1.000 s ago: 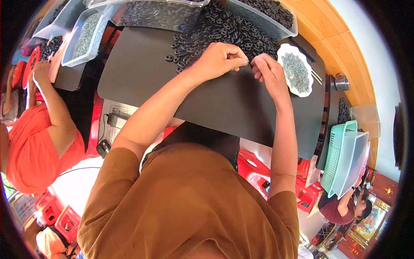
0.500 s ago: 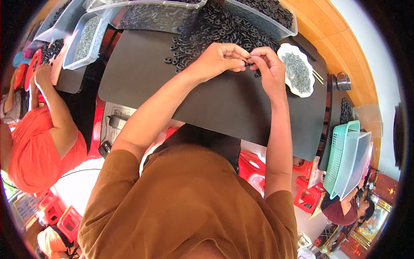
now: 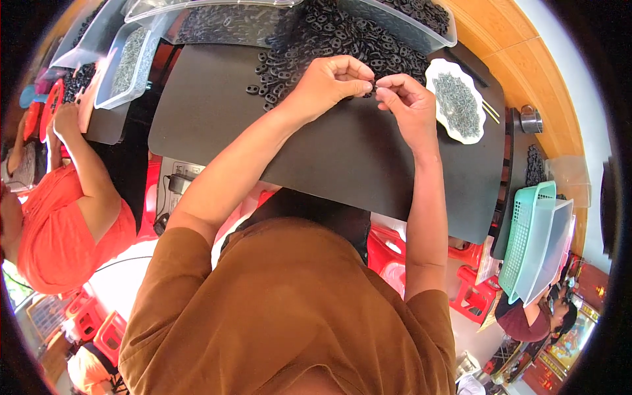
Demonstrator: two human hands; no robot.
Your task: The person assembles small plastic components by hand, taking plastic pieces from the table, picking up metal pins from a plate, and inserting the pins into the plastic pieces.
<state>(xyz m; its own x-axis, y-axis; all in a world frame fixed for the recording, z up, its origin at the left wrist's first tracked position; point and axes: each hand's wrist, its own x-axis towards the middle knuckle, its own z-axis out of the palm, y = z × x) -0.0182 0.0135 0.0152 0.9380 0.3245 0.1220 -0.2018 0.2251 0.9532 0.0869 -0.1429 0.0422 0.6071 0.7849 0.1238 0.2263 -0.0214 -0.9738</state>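
Far to the left sits another person in an orange top (image 3: 62, 230), one hand raised toward a clear plastic tub (image 3: 125, 66) holding a grey, gritty-looking mass of tiny metal bits. Next comes the matte black mat (image 3: 217, 112), smooth and flat, covering the table in front of the person in the brown shirt.

At the mat's far edge lies a heap of small black links (image 3: 309, 39) (dull, chunky, each with holes through it), spilling out beside a second clear tray (image 3: 415, 26) filled with the same pieces.

The left hand (image 3: 329, 82) is curled, its fingertips pressed together in a pinch just in front of that heap. Touching it tip to tip is the right hand (image 3: 408, 99), also pinched tight. Between the two sets of fingertips sits a small dark piece (image 3: 373, 84), too tiny to make out its shape.

Just right of the hands rests a white dish (image 3: 431, 72) with a scalloped rim, piled with fine grey metal parts. Farther right, at the table's end, a teal plastic basket (image 3: 523, 243) with a gridded wall stands on its side.
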